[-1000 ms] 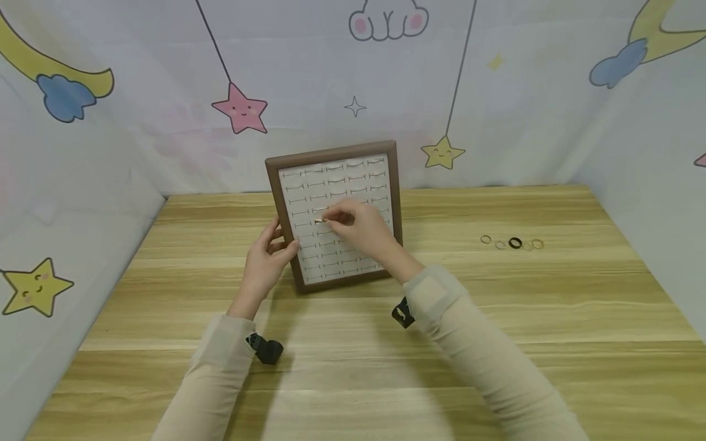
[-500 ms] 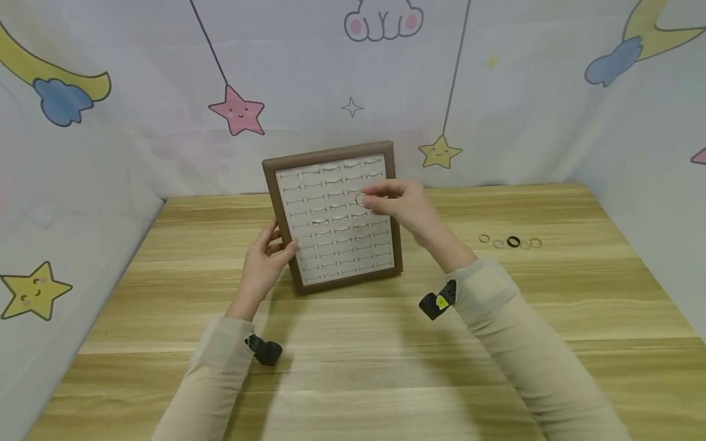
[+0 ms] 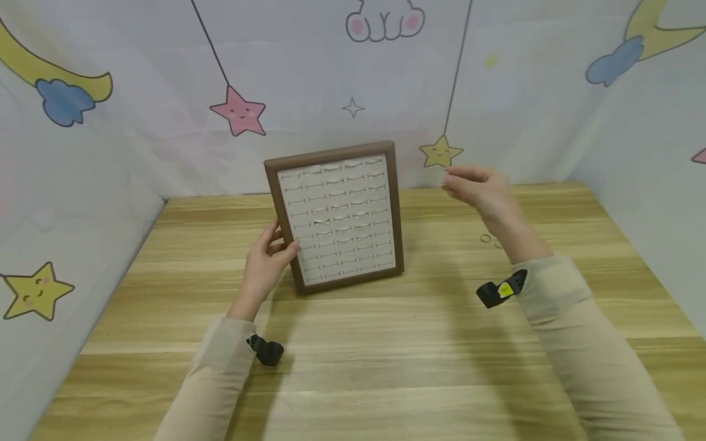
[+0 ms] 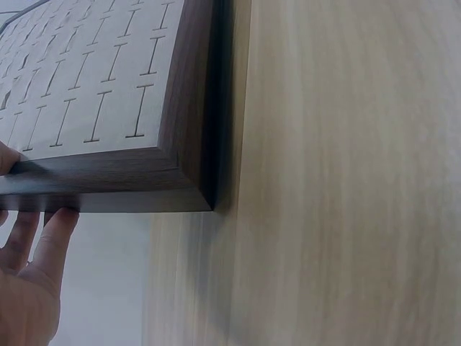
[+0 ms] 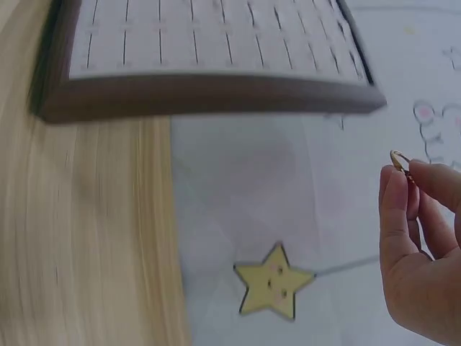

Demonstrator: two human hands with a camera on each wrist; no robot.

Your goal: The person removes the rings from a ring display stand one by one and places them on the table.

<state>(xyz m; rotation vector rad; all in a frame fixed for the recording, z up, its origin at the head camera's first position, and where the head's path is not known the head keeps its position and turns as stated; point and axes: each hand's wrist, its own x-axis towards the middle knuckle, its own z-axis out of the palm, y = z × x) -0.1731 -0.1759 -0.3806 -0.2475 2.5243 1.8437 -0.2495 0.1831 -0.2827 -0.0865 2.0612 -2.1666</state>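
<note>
A ring display board (image 3: pixel 342 245) with a brown wooden frame and a white slotted face stands tilted on the table. My left hand (image 3: pixel 265 263) grips its left edge, thumb on the front and fingers behind, as the left wrist view also shows. Away to the right of the board, my right hand (image 3: pixel 488 193) is raised above the table. It pinches a small gold ring (image 5: pixel 399 160) between thumb and fingertips, plainest in the right wrist view. Behind that hand on the table lies a thin ring (image 3: pixel 485 238); the right forearm hides others beside it.
The wood-grain table (image 3: pixel 375 343) runs back to a pale cloth backdrop (image 3: pixel 309 79) printed with stars and moons. Cloth walls also rise at the left and right. A small black camera is strapped to each wrist.
My right hand has moved from the board's face out to the right, lifting the ring away from its slots. The left hand keeps its hold on the frame.
</note>
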